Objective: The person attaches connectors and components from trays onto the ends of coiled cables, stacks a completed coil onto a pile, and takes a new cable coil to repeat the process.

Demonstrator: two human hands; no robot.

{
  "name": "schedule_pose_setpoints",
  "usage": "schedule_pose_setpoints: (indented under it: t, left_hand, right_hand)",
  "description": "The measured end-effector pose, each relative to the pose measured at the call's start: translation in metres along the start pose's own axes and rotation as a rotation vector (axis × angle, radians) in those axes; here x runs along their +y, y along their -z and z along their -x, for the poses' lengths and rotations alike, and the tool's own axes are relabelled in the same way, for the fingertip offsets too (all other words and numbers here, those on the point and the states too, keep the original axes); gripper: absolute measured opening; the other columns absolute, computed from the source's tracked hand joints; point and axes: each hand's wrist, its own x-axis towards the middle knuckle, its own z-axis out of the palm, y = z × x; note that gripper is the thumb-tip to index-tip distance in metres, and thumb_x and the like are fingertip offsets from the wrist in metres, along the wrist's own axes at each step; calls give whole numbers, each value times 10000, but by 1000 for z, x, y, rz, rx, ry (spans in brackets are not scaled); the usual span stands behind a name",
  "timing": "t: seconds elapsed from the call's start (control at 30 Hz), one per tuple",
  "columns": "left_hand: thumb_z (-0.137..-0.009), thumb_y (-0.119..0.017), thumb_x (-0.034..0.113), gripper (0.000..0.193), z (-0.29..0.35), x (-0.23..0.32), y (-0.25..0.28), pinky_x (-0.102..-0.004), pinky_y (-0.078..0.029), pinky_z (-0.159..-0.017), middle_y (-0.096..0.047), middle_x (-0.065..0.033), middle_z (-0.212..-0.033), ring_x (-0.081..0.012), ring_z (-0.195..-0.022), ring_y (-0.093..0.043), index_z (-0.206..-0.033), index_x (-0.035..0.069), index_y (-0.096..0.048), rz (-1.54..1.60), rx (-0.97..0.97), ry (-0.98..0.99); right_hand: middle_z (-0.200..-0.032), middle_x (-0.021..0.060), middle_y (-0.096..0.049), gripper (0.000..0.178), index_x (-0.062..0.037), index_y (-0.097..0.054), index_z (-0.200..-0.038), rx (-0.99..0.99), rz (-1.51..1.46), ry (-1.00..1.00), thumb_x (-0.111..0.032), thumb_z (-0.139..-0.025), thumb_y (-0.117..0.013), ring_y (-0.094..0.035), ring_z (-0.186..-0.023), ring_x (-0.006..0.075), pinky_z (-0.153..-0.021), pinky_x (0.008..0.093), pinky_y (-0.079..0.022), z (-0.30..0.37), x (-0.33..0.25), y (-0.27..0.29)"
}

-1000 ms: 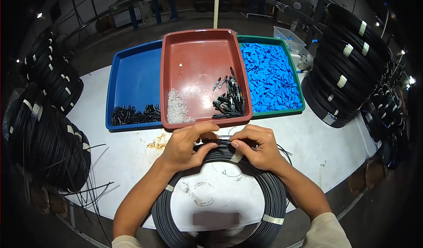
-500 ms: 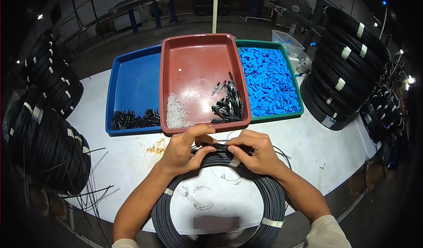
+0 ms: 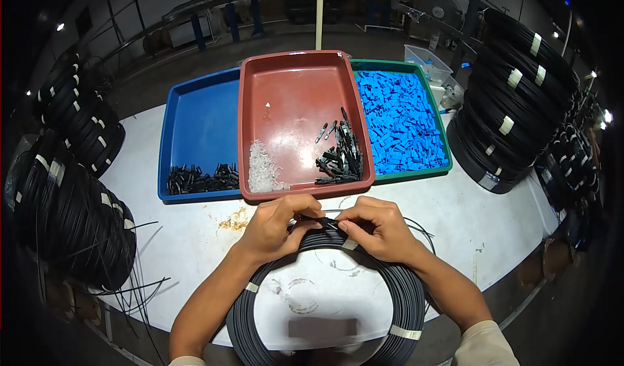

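While the black cable coil (image 3: 408, 294) rests on the surface (image 3: 461, 242), left hand (image 3: 276, 228) and right hand (image 3: 378, 229), equally near, pinch a small dark piece (image 3: 331, 223) running sideways between their fingers at the coil's far edge.

Left hand (image 3: 272, 227), right hand (image 3: 380, 228); black coil (image 3: 408, 294) beneath

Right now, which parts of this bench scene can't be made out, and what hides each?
Head view: what lies between left hand and right hand; too small, partly behind fingers.
Head view: near stretch of the black cable coil; cut off by lower edge.
Head view: right side of the blue tray; covered by red tray.
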Motion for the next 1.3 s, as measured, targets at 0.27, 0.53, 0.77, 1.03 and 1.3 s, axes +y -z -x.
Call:
schedule_pose_setpoints:
  t: [0.27, 0.53, 0.77, 1.03, 1.3]
  left_hand:
    - [-753, -816, -95, 489, -5, 5, -1, -285, -605, -673, -739, -139, -899, -210, -817, -755, -1099, 22, -490, -68, 4, -15]
    - [-742, -868, -4, 534, -6, 13, 1, -307, -610, -763, -729, -125, -931, -213, -878, -754, -1153, 4, -528, 39, -34, 146]
    - [-774, -836, -23, 490, -5, 13, 1, -306, -601, -851, -680, -123, -1089, -206, -968, -738, -1184, -27, -568, 270, -41, 430]
    - [-772, -819, -17, 251, -12, 25, -1, -272, -596, -792, -760, -114, -928, -158, -858, -746, -1001, -41, -717, 160, 7, 411]
    - [-750, -826, -29, 215, -16, 30, -1, -254, -591, -767, -762, -97, -874, -134, -815, -733, -946, -37, -737, 151, 25, 421]
  right_hand:
    - [-739, 105, -611, 86, -8, -724, -939, 50, 39, 13, -58, -870, -716, -602, -612, 224, -565, 346, -457, 1, 1, 0]
    - [-702, 81, -604, 81, -7, -742, -927, 79, 45, 54, -33, -854, -720, -566, -577, 188, -527, 317, -427, 0, -2, 0]
    - [-714, 93, -584, 92, -19, -724, -937, 121, 127, 132, -46, -849, -721, -583, -567, 225, -522, 345, -455, 0, -5, -2]
    - [-705, 65, -557, 161, -15, -710, -973, 139, 266, 276, -12, -816, -746, -563, -543, 197, -488, 326, -431, 1, -6, -1]
    - [-717, 79, -522, 200, -7, -692, -994, 115, 285, 282, -9, -803, -749, -587, -583, 229, -531, 348, -473, 2, -10, -2]
